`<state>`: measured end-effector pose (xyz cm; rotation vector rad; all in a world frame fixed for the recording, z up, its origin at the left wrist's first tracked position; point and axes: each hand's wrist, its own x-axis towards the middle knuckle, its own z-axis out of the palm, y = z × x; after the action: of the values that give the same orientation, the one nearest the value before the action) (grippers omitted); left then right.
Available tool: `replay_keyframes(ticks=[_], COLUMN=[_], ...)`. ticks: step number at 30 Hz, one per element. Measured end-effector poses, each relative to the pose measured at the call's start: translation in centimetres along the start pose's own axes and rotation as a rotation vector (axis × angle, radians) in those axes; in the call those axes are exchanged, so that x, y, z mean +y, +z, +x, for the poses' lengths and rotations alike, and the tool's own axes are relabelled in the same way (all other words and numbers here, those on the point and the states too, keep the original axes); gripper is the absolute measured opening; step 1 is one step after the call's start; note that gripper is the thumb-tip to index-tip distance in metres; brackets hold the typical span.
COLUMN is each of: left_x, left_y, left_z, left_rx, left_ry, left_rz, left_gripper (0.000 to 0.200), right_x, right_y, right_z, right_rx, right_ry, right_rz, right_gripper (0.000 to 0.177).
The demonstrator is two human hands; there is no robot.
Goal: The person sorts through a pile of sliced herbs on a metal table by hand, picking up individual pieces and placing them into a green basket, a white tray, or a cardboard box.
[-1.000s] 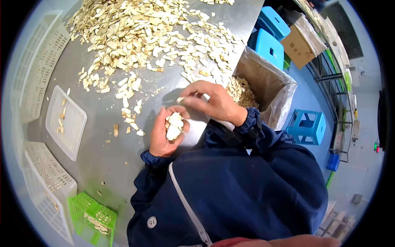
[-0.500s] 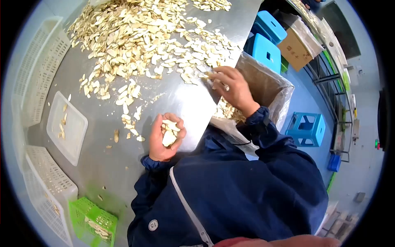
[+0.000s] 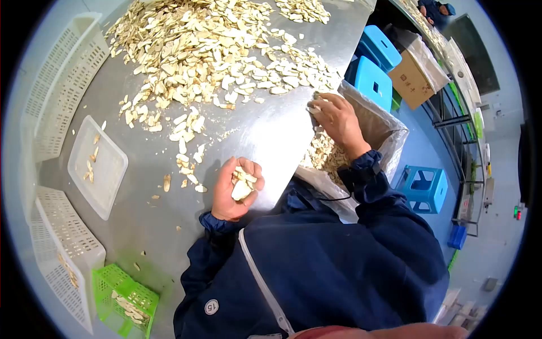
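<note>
Pale dried slices [image 3: 192, 51] lie in a large heap on the metal table [image 3: 141, 198], with a looser spread reaching its right edge. My left hand [image 3: 237, 189], palm up near the table's front, is curled around several slices [image 3: 243, 183]. Over the table's right edge, my right hand [image 3: 340, 121] has bent fingers with a slice [image 3: 314, 107] at the fingertips. Below it a lined box [image 3: 378, 121] holds many more slices [image 3: 323, 151].
A white shallow tray [image 3: 107, 175] with a few pieces, white perforated baskets [image 3: 68, 85] and a green basket [image 3: 121, 294] stand at the left. Blue stools [image 3: 426, 189], a cardboard carton [image 3: 411, 79] and a shelf rack are at the right. Another person [image 3: 435, 11] is at the far top right.
The view has shifted slightly. My right hand has moved from the slices at the table's edge outward, over the box side, and fewer slices lie there. My left hand still holds its slices.
</note>
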<state>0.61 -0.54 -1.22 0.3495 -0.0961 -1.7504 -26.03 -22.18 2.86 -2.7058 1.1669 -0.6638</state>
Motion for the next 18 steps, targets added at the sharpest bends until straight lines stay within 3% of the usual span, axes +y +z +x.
replay_keyframes(ticks=[4, 7, 8, 9, 10, 14, 17, 18], left_x=[0.1, 0.1, 0.1, 0.1, 0.1, 0.0, 0.1, 0.3], left_y=[0.4, 0.3, 0.0, -0.1, 0.1, 0.2, 0.0, 0.3], left_z=[-0.1, -0.1, -0.1, -0.1, -0.1, -0.2, -0.3, -0.3], left_rx=[0.020, 0.014, 0.004, -0.007, 0.001, -0.002, 0.016, 0.031], left_ry=[-0.009, -0.009, -0.004, 0.000, -0.004, -0.013, -0.002, 0.003], left_rz=[-0.012, -0.009, -0.006, -0.005, -0.012, -0.028, 0.011, 0.019], left_gripper=[0.045, 0.045, 0.045, 0.045, 0.045, 0.044, 0.044, 0.044], right_x=[-2.3, -4.9, -6.5, -7.3, -8.4, -9.1, -9.3, -9.2], right_y=[0.3, 3.3, 4.0, 5.4, 6.8, 12.0, 9.9, 9.1], right_z=[3.2, 8.3, 10.2, 12.0, 14.0, 18.5, 18.3, 16.8], right_rx=[0.012, -0.102, -0.222, -0.196, -0.261, -0.068, -0.490, -0.401], right_ry=[-0.075, -0.342, -0.360, -0.425, -0.346, -0.374, -0.466, -0.540], right_rz=[0.110, 0.154, 0.115, 0.115, 0.157, -0.085, 0.179, 0.167], right_gripper=[0.028, 0.035, 0.043, 0.045, 0.046, 0.051, 0.046, 0.040])
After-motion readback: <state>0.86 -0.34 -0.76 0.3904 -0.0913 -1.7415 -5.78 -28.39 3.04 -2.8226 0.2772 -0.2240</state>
